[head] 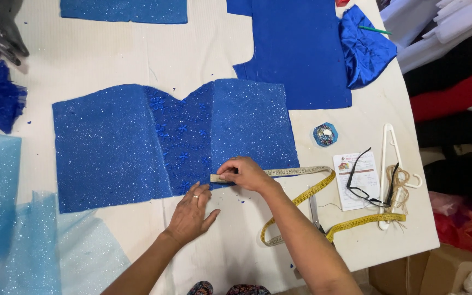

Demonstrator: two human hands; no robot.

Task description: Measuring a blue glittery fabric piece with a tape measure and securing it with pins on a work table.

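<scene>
Glittery blue fabric panel (137,142) lies flat at centre. Your right hand (247,173) pinches the yellow measuring tape (301,196) at its 6 o'clock hem; left hand (189,213) rests open, flat on the white table (110,60) beside it.

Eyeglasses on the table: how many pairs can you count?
1: the black eyeglasses lie on a printed card at the table's right side, beside a white hanger. Others may be hidden.
</scene>
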